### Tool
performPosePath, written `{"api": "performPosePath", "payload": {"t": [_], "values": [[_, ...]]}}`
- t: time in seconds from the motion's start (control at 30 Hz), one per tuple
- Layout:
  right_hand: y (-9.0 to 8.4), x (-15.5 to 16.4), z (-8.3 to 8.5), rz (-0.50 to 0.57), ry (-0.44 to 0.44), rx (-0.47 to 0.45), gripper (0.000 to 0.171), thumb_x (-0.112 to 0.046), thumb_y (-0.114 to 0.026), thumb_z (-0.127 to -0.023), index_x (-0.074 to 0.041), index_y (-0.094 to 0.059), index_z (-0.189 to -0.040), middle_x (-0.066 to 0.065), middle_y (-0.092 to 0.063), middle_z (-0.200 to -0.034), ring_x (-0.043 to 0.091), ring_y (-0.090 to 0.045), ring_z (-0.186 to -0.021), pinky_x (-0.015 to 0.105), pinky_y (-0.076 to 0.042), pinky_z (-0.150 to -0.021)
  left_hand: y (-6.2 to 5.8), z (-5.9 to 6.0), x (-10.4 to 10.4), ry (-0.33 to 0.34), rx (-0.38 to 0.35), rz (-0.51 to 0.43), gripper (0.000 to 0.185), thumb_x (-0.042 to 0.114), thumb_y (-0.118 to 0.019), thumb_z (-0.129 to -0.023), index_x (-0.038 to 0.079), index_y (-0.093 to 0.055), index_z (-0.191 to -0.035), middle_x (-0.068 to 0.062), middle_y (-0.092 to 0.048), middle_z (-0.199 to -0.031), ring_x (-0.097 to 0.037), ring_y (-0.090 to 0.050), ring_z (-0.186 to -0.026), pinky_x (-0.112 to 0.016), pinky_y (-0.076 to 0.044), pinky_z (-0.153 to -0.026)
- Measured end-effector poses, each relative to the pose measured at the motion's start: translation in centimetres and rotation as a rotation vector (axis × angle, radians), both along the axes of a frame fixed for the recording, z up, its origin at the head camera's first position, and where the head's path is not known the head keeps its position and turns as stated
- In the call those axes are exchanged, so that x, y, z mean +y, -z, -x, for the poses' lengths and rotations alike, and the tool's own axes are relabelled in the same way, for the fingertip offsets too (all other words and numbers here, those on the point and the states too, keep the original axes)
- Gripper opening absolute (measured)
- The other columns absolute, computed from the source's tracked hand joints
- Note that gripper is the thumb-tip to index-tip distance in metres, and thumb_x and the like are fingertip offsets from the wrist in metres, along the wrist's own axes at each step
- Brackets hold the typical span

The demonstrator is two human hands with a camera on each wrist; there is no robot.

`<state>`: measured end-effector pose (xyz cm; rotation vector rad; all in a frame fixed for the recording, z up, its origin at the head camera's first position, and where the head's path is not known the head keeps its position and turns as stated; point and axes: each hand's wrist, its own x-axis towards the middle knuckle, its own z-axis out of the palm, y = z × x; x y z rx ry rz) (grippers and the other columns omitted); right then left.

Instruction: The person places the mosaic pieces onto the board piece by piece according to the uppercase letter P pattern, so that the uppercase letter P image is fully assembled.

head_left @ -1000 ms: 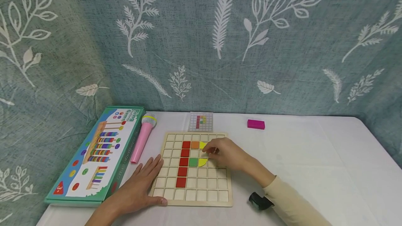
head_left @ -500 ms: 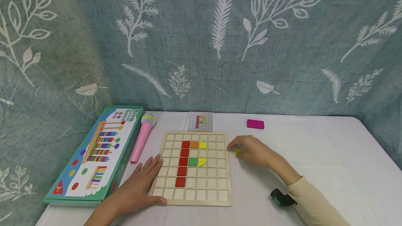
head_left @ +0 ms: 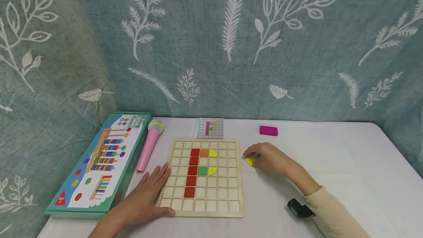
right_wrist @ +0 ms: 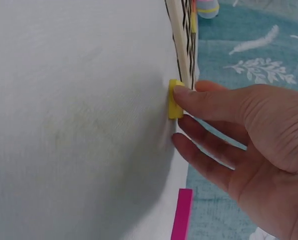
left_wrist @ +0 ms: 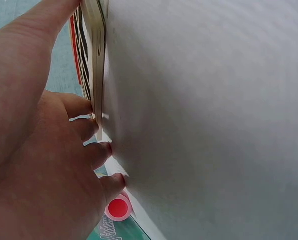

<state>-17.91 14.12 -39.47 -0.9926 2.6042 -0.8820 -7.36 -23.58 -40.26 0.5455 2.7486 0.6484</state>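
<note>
Yellow tile (head_left: 250,161) is what I see under my right hand (head_left: 268,158): it lies on the white counter (head_left: 330,172) just beside the right edge of the wooden grid board (head_left: 202,177), off the board itself. From the right wrist view the tile (right_wrist: 175,99) is a small yellow block with one straight fingertip (right_wrist: 184,95) resting on it; the other fingers are stretched out loosely beside it and nothing is gripped.

On the board I count a column of red squares (head_left: 192,172), an orange square (head_left: 204,152) next to the top red one, a yellow quarter-round piece (head_left: 213,153) beside the orange, and lower down a green square (head_left: 202,170) with another yellow rounded piece (head_left: 212,170) at its right. The remaining cells show bare wood.

My left hand (head_left: 145,197) lies flat with fingers straight and spread at the board's near left corner, pressing on its edge.

Behind the board a pattern card (head_left: 210,128) lies on the counter. A pink toy microphone (head_left: 150,144) and a ring game box (head_left: 99,162) are to the left, a magenta block (head_left: 268,130) sits far back on the right.
</note>
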Motion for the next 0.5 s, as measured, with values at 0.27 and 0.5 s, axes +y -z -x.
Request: {"api": "performPosePath", "payload": {"t": [0.27,0.5], "values": [[-0.5,-0.5,0.2,0.042,0.02,0.061,0.028,0.008,-0.068,-0.073,-0.002,-0.066,-0.099,-0.001,-0.064,-0.083,0.012,-0.058,-0.078,0.024,-0.053,-0.07,0.0,0.0,0.1,-0.012,-0.004,0.006,0.111,0.069,-0.062,-0.062,0.007,-0.019,-0.144,-0.009,-0.015,-0.15,-0.03,-0.008,-0.137,-0.046,-0.006,-0.109],[-1.3,-2.4,0.5,0.101,-0.003,-0.007,0.027,0.002,-0.069,-0.075,-0.003,-0.066,-0.102,-0.002,-0.062,-0.082,0.01,-0.056,-0.077,0.019,-0.052,-0.069,0.1,0.0,0.0,-0.005,-0.003,-0.001,0.11,0.068,-0.062,-0.063,0.007,-0.019,-0.144,-0.009,-0.015,-0.15,-0.031,-0.008,-0.137,-0.046,-0.005,-0.109]]}}
